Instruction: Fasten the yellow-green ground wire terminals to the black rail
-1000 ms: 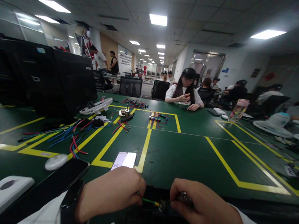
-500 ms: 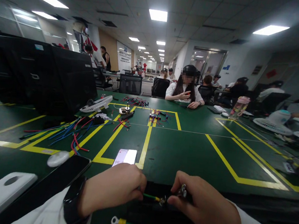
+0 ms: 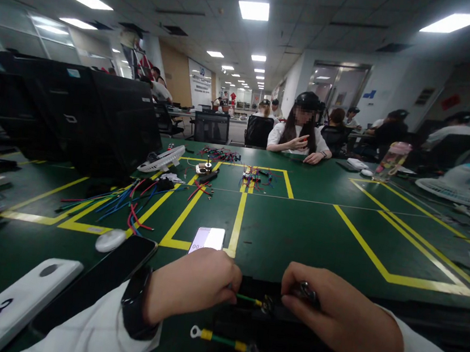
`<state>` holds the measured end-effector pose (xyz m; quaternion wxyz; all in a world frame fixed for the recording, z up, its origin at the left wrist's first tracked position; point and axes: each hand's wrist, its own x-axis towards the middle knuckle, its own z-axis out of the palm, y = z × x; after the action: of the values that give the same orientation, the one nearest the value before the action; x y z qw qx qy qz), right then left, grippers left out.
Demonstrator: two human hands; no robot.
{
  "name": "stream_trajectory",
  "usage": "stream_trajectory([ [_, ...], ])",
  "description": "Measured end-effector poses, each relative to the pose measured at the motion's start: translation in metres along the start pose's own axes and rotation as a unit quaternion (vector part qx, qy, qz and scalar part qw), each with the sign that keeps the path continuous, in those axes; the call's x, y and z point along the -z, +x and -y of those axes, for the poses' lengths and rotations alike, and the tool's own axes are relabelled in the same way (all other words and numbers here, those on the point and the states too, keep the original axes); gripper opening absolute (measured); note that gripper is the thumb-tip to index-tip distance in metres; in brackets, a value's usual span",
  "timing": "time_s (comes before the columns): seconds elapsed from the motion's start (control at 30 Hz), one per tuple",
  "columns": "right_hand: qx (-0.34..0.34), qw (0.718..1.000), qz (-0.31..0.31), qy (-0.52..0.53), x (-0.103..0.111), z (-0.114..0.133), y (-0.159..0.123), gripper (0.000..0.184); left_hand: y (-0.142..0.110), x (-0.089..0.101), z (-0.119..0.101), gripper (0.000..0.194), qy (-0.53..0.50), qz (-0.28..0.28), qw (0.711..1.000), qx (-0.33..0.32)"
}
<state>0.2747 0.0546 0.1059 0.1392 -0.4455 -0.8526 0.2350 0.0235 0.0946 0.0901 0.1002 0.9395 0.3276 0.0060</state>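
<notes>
My left hand [image 3: 196,280], a black band on its wrist, pinches a short green cable [image 3: 249,299] with a yellow sleeve near its end. Metal hardware [image 3: 266,304] sits at that cable's right end; its exact form is unclear. My right hand [image 3: 330,310] is just right of it, a small gap between, with fingers curled around a shiny metal piece [image 3: 308,292] mostly hidden in the grip. Below both hands lies a second green cable [image 3: 223,341] with yellow sleeves, a ring terminal [image 3: 196,331] on its left end and metal hardware on its right.
A lit phone [image 3: 210,238] lies behind my left hand. To the left are a dark phone-like slab [image 3: 97,285], a white block marked 3 [image 3: 18,301], a white disc [image 3: 110,240] and loose coloured wires [image 3: 124,202]. A person [image 3: 302,133] sits across the green table [image 3: 297,229].
The camera view has shifted, so the table things appear further right. My right hand has drawn slightly away from the cable's metal end. Both hands keep their grips.
</notes>
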Motion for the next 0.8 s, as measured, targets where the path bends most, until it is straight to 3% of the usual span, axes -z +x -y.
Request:
stream_trajectory([
  [0.17,-0.021,0.999,-0.024,0.004,0.006,0.001,-0.002,0.007,0.001,0.000,0.001,0.011,0.001,0.005,1.000,-0.002],
  [0.43,-0.038,0.999,-0.029,-0.017,-0.009,-0.002,0.002,0.009,0.000,0.001,0.000,0.011,0.007,0.002,1.000,-0.001],
  [0.8,0.007,1.000,-0.011,0.000,-0.008,-0.001,-0.003,0.007,0.001,-0.001,0.000,0.007,0.010,0.010,1.000,0.002],
])
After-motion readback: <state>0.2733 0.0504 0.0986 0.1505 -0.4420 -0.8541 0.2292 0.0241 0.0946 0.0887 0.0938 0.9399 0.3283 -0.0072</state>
